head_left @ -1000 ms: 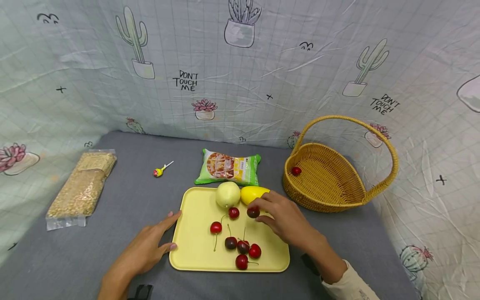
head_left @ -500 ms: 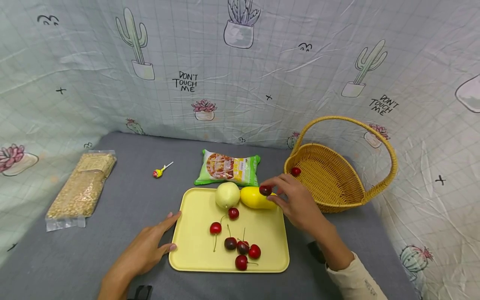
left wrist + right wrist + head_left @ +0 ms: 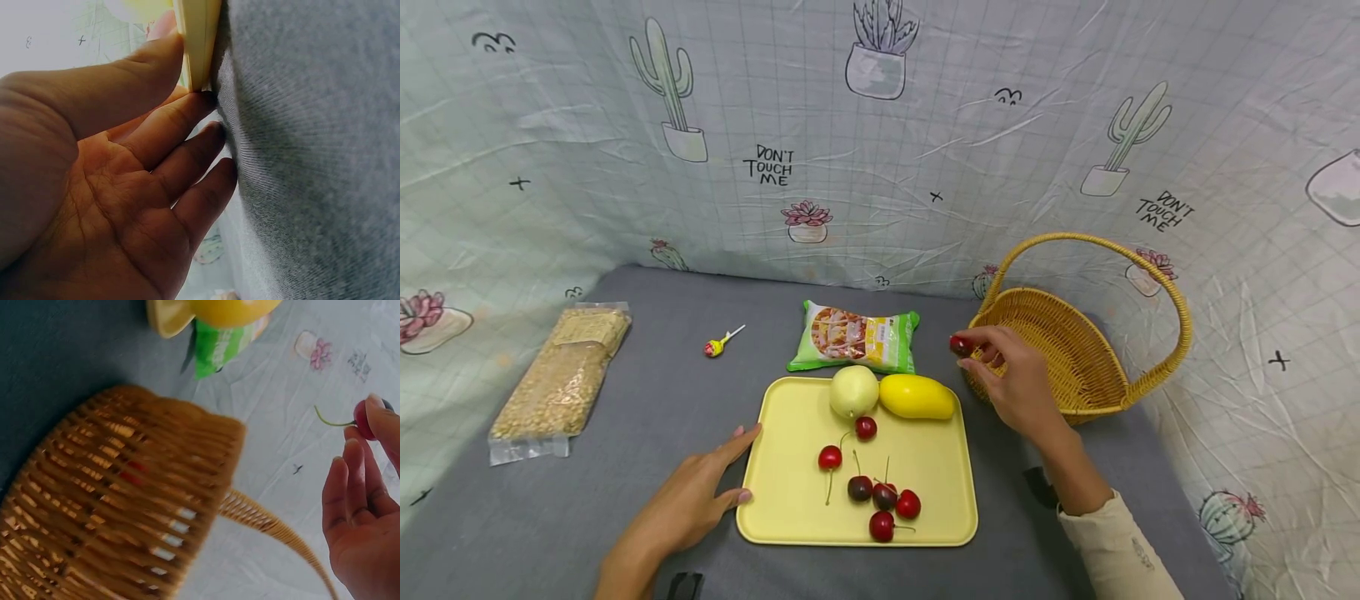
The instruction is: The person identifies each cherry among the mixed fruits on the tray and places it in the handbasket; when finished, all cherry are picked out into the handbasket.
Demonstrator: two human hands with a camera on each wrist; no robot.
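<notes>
Cherries (image 3: 860, 488) (six can be counted) are left on the yellow tray (image 3: 790, 504), mostly grouped toward its near edge, while a pale round fruit (image 3: 853, 392) and a yellow oblong fruit (image 3: 916, 397) are set side by side along the far edge. In the wicker basket (image 3: 1075, 333), a red patch (image 3: 132, 472) is glimpsed through the weave in the right wrist view; it may be judged a cherry already put in. By that reading, the work is only lightly begun, with most cherries not yet moved over.

One more cherry (image 3: 960, 346) is pinched between thumb and fingertip of the right hand (image 3: 1015, 375), the other fingers being gently bent and free. It is held out at the fingertips, off the palm, its stem (image 3: 331, 422) pointed away from the hand. In the head view it is seen by the basket's left rim, not yet released. The tray's left edge is touched by the left hand (image 3: 688, 500), whose fingers are relaxed and wrapped round nothing.
</notes>
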